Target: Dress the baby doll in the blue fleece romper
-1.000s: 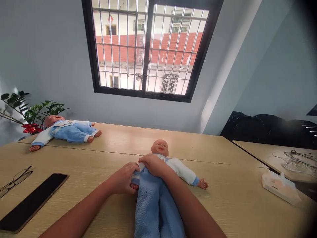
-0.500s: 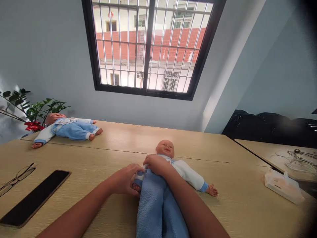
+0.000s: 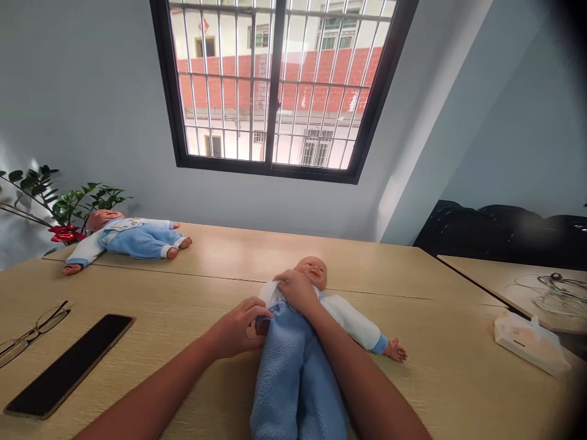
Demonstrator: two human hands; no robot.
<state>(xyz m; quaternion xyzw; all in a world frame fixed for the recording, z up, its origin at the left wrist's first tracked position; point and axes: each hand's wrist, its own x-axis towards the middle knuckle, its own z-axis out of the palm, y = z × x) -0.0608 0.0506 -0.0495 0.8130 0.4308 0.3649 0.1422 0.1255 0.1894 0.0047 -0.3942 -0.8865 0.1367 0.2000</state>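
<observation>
A baby doll [image 3: 282, 360] in a white top and fuzzy blue trousers lies on its back in front of me, its head pointing away. My left hand [image 3: 241, 327] has its fingers closed on the blue-edged sleeve cuff at the doll's left-hand side of the view; the doll's small hand shows partly below my fingertips. Across the doll's upper chest, my right hand [image 3: 298, 293] grips the white sleeve [image 3: 268, 292] near the shoulder. The doll's other arm [image 3: 360, 321] stretches out to the right, its hand resting on the table.
A second doll [image 3: 140, 238] lies at the table's far left beside a plant [image 3: 76, 205]. Nearer are eyeglasses [image 3: 34, 333] and a black phone [image 3: 71, 363]. On the right are a white packet [image 3: 532, 342] and coiled cables [image 3: 559, 293].
My right hand has moved up slightly toward the doll's shoulder, baring more white sleeve. My left hand has shifted a little up and right, still at the cuff.
</observation>
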